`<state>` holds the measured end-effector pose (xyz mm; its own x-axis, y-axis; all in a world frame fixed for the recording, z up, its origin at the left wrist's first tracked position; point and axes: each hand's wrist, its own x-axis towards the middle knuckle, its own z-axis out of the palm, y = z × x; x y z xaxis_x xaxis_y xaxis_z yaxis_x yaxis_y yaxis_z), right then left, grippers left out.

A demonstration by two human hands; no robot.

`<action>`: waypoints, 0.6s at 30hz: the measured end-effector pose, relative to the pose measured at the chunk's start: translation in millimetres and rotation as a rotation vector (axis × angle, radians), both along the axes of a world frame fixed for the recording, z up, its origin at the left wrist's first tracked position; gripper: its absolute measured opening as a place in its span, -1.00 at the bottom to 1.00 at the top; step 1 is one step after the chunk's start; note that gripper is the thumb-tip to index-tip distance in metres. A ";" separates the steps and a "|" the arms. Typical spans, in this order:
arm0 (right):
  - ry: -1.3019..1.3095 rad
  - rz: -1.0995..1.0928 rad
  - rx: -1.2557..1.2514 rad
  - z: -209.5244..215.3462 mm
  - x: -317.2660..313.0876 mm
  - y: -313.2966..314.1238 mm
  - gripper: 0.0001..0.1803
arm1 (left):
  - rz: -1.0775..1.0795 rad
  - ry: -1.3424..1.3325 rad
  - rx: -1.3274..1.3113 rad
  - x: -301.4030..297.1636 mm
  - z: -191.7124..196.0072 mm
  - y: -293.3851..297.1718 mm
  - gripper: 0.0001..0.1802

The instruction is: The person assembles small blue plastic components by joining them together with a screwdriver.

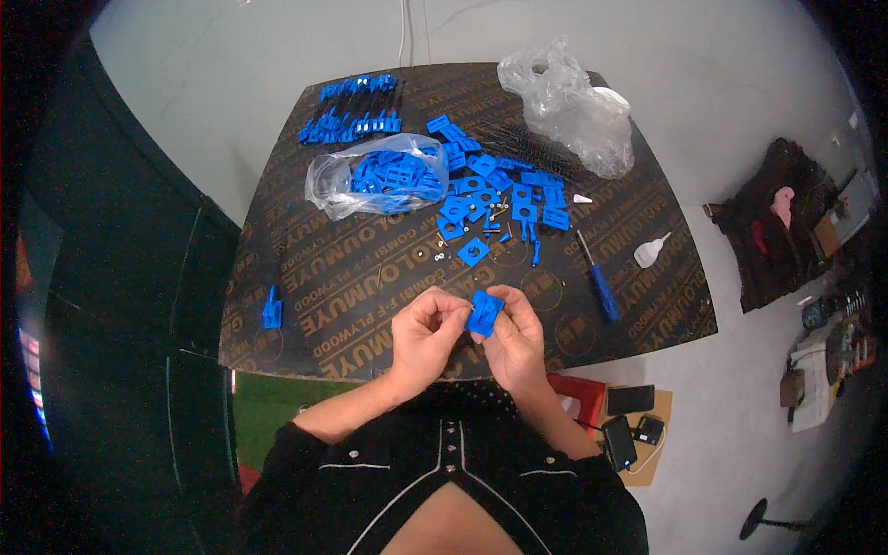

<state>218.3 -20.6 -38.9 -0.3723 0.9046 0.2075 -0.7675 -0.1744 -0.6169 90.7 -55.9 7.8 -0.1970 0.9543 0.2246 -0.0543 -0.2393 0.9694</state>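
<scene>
Near the table's front edge, my right hand (516,340) grips a square blue plastic part (486,313) between thumb and fingers. The part is tilted, with a raised piece on its face. My left hand (429,331) is closed in a pinch, fingertips against the part's left edge. Whatever small piece those fingertips may hold is hidden. Just beyond the hands lies a blue square plate with a round hole (474,252). Small metal nuts (439,256) and pins are scattered beside it. A single blue part with a stem (271,311) lies apart at the left.
Farther back are loose blue plates (481,196), a clear bag of blue parts (375,178), rows of blue pieces with black rods (351,111), black bristly strips (532,148) and a crumpled plastic bag (578,111). At right lie a blue-handled screwdriver (601,287) and a white nozzle bottle (651,251).
</scene>
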 end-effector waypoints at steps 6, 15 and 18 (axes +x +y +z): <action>-0.002 -0.003 -0.010 2.4 -0.8 -0.6 -0.70 | -0.075 -0.117 -0.038 -2.0 -0.6 -0.5 -0.97; 0.006 0.000 -0.012 1.9 -0.3 -0.5 -0.70 | -0.046 -0.074 -0.017 -1.8 -4.6 -0.5 -0.97; 0.004 -0.003 -0.016 2.8 -0.5 -0.8 -0.71 | -0.022 -0.051 0.009 -1.5 -10.7 0.1 -0.98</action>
<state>217.8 -21.4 -36.1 -0.3690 0.9088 0.1946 -0.7704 -0.1820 -0.6111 89.1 -55.8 -2.9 -0.1872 0.9566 0.2231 -0.1089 -0.2459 0.9632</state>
